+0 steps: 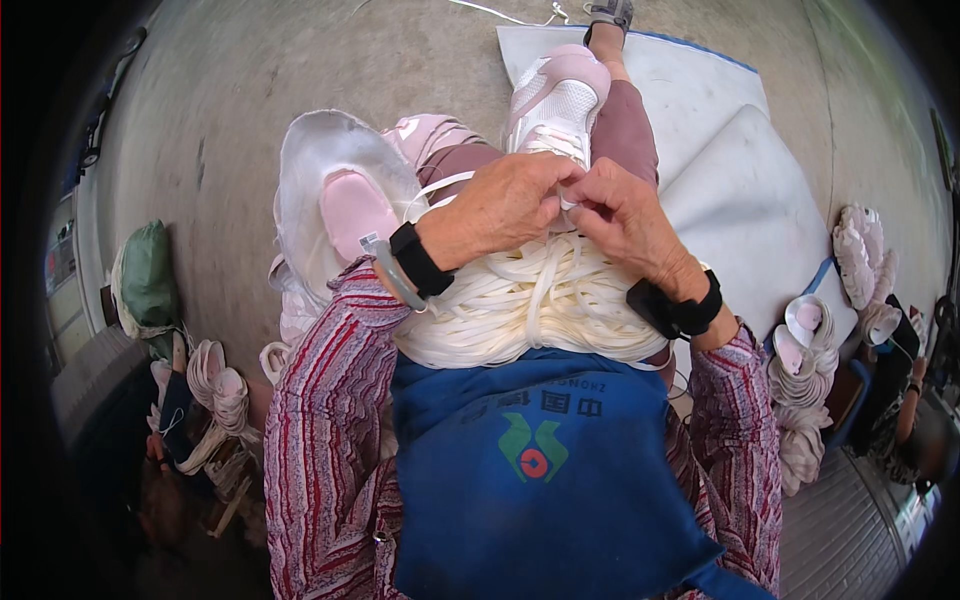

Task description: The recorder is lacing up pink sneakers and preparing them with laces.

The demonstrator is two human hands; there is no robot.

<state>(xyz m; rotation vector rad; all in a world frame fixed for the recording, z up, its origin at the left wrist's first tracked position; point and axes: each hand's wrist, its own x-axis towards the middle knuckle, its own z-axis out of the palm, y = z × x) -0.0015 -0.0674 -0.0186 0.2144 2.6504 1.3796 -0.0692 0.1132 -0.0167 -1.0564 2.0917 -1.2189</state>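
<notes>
My left hand [500, 205] and my right hand [632, 215] meet over my lap, fingertips pinched together. Between them shows a bit of white shoelace [567, 204], and a loop of it runs out past my left wrist. Just beyond my fingers lies a white and pink shoe [560, 98], its toe pointing away from me and its front laced. My hands cover its near end. Below them a thick bundle of cream laces [530, 305] rests across my lap on the blue apron [540, 450].
At my left stand nested shoe uppers, the top one silvery with a pink insole [355, 212]. A pale sheet [715, 190] spreads on the concrete floor [400, 60] to the right. More stacked uppers [803, 350] lie at far right near another person [905, 415]; a green sack [150, 275] sits far left.
</notes>
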